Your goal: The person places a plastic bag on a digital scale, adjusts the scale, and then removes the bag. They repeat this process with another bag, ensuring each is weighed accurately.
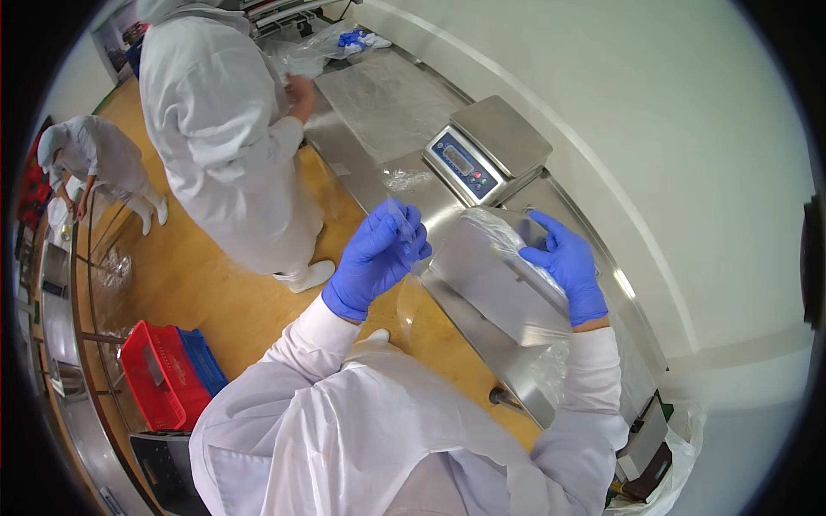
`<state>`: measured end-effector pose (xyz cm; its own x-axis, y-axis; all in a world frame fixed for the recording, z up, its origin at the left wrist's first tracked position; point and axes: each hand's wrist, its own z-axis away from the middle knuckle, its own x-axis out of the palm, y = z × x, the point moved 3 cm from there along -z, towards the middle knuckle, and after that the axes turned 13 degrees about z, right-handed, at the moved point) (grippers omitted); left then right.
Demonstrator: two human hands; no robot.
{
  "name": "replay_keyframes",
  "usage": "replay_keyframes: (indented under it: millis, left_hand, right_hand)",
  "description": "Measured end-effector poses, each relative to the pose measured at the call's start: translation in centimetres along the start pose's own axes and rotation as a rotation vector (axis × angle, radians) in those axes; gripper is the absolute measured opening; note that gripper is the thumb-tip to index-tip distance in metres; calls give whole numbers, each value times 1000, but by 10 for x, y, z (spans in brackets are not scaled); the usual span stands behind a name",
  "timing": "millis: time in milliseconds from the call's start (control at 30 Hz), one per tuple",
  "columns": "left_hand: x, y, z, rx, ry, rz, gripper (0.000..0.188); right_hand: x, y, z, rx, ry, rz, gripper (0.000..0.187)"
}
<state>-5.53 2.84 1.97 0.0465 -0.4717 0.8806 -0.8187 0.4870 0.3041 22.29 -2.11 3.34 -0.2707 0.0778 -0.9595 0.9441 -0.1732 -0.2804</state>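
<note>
Thin clear film (398,217) is pinched in the bent fingers of the left hand (379,249), raised in front of the body near the table's edge, its loose end hanging below the glove. The right hand (561,265) is spread, thumb and forefinger well parted, at the crinkled edge of a stack of clear plastic (486,275) that lies on the steel table (440,228). Both hands wear blue gloves.

Just beyond the stack stands a scale (488,150) with a blue panel — it blocks the table directly behind the stack, while the pale wall (688,172) closes off the right side. Crumpled plastic (404,179) lies left of the scale, and a flat clear sheet (387,99) covers the table farther back, with a blue-and-white bundle (363,39) near the far end.

A co-worker in white (219,129) stands at the table's left edge, taking up the space there. On the yellow floor (258,301) to the left sit a red crate (162,374) and a blue crate (203,357) — side by side, above a dark crate (163,469). Another person (101,150) bends over at far left.
</note>
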Motion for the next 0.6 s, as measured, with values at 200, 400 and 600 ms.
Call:
replay_keyframes:
  millis: [200,400,600]
  left_hand:
    - [3,1,1,15,28,-27,28]
    - [6,0,3,20,7,-109,24]
    - [-3,-6,-2,116,78,-398,20]
  right_hand:
    - [4,0,-2,11,45,23,56]
    - [8,4,-2,110,86,-93,46]
    - [-29,-52,2,-104,462,-455,39]
